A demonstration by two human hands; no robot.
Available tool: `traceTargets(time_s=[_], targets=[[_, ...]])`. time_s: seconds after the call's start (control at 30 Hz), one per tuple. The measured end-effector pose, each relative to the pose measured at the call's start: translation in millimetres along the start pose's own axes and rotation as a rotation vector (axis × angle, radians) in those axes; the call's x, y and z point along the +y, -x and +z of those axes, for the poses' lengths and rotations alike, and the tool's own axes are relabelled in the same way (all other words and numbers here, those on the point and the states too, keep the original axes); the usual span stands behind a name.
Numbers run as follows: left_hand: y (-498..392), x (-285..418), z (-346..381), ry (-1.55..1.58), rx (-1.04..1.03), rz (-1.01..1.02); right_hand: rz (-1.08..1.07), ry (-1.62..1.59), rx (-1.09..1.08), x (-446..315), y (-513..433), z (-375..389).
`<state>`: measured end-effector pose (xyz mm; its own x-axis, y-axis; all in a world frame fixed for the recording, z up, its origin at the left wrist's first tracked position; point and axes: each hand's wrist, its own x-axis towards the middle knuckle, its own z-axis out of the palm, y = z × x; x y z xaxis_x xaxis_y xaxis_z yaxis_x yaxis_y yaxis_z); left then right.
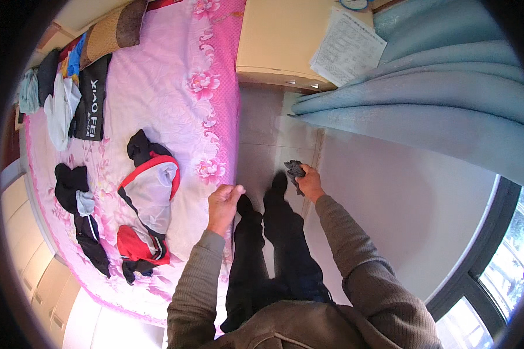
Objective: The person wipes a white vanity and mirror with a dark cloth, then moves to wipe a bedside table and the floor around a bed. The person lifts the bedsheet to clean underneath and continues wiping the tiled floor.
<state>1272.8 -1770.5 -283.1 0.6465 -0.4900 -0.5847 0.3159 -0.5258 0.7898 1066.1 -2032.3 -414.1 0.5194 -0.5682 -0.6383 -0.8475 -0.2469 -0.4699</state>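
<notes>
My right hand [311, 182] grips a crumpled dark grey cloth item [294, 171] above the floor, to the right of my feet. Its exact kind cannot be told, as it is bunched up. Over the right edge of the bed is my left hand [223, 208], with the fingers curled in and nothing visible in it. On the pink floral bedspread [157, 87] lies a rumpled red, white and black garment [150, 196]. Farther left on the bed are a black garment with a white stripe [87, 237] and a small light grey cloth [85, 203].
A black bag with white writing [91, 100], a white cloth [61, 113] and a brown pillow [113, 35] lie by the bed's far left side. Ahead stands a wooden cabinet [279, 39] with a printed sheet [348, 47] on it. A blue curtain [419, 87] hangs at right.
</notes>
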Motion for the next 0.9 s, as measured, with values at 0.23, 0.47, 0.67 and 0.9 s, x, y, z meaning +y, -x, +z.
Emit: traceTargets(time_s=[0.23,0.47,0.67,0.9], targets=[[-78.0,-53.1,-17.4,-0.848,0.311,0.622,-0.057,0.224,0.112,28.5,-79.8,76.7],[-109.1,-109.8,-28.0,-0.856,0.395,0.778,-0.337,0.313,0.28,65.1,-227.1,130.1],[-109.5,-108.1,-22.0,-0.799,0.392,0.767,-0.578,0.445,0.623,69.3,-385.2,138.5],[-108.1,-104.3,-18.2,-0.84,0.4,0.671,-0.892,0.315,0.154,144.6,-217.5,294.8]])
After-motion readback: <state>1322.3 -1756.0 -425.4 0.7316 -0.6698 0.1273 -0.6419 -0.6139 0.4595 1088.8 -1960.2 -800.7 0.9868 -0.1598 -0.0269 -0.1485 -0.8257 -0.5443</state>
